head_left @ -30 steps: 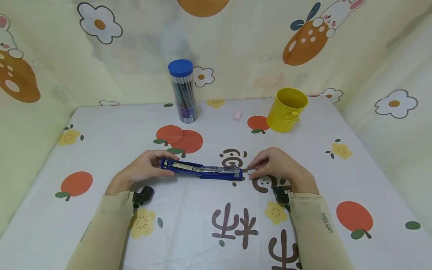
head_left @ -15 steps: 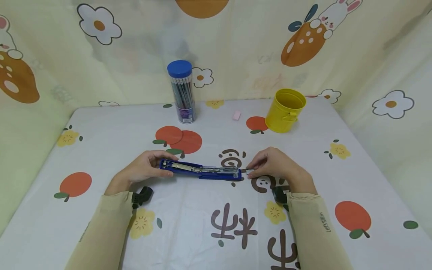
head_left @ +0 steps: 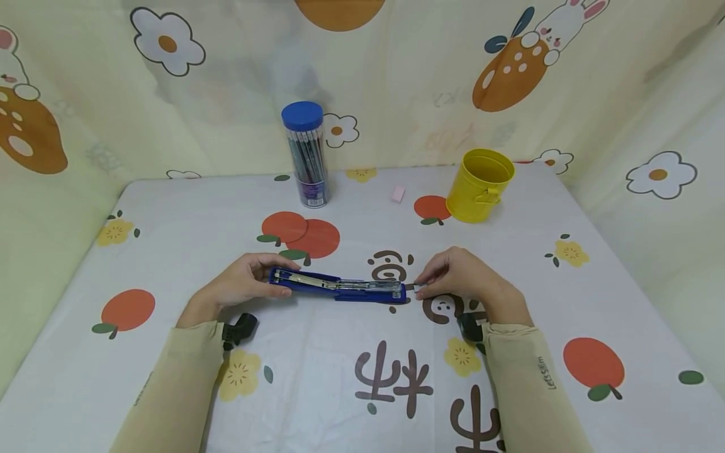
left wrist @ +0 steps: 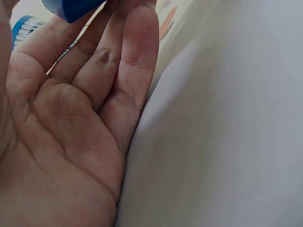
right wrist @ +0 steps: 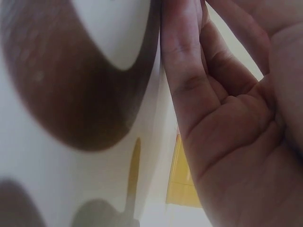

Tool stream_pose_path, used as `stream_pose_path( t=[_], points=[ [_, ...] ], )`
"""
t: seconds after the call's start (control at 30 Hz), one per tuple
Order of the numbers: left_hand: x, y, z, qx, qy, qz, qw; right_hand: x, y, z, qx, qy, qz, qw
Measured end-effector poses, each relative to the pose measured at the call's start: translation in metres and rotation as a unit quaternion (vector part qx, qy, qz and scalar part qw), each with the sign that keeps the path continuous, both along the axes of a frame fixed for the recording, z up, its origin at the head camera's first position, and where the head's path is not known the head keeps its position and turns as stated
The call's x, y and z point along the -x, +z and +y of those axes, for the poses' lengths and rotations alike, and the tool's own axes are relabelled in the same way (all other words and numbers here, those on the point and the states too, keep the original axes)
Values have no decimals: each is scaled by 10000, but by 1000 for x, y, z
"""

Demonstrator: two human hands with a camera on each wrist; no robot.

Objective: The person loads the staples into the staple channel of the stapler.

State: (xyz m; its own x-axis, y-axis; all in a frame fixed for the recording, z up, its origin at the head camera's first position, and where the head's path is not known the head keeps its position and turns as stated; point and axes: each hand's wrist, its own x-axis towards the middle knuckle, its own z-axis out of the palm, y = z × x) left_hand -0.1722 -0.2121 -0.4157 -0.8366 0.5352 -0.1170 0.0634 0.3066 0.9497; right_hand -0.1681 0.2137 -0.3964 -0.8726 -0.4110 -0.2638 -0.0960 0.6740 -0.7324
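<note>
Left hand (head_left: 243, 279) pinching left end of long blue stapler (head_left: 354, 294), metal rail exposed, stretched between my hands over white fruit-printed worktop (head_left: 306, 390); right hand (head_left: 467, 277) just beside other end, fingertips narrowed, cannot tell if holding anything; yellow round bucket (head_left: 472, 195) beyond

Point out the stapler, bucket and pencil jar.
Stapler (head_left: 340, 289), head view: blue body, mid-length.
Bucket (head_left: 469, 194), head view: yellow outer wall.
Pencil jar (head_left: 308, 157), head view: clear side below the lid.
</note>
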Motion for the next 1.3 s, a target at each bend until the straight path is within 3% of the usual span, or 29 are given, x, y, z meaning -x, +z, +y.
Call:
stream_pose_path(
  t=[0.83, 1.3],
  points=[
    [2, -1, 1, 304, 83, 190, 9993, 1, 0, 1, -23, -20, -44, 10000],
    [3, -1, -1, 134, 12, 207, 9997, 0, 1, -1, -117, -86, -63, 9999]
  ],
)
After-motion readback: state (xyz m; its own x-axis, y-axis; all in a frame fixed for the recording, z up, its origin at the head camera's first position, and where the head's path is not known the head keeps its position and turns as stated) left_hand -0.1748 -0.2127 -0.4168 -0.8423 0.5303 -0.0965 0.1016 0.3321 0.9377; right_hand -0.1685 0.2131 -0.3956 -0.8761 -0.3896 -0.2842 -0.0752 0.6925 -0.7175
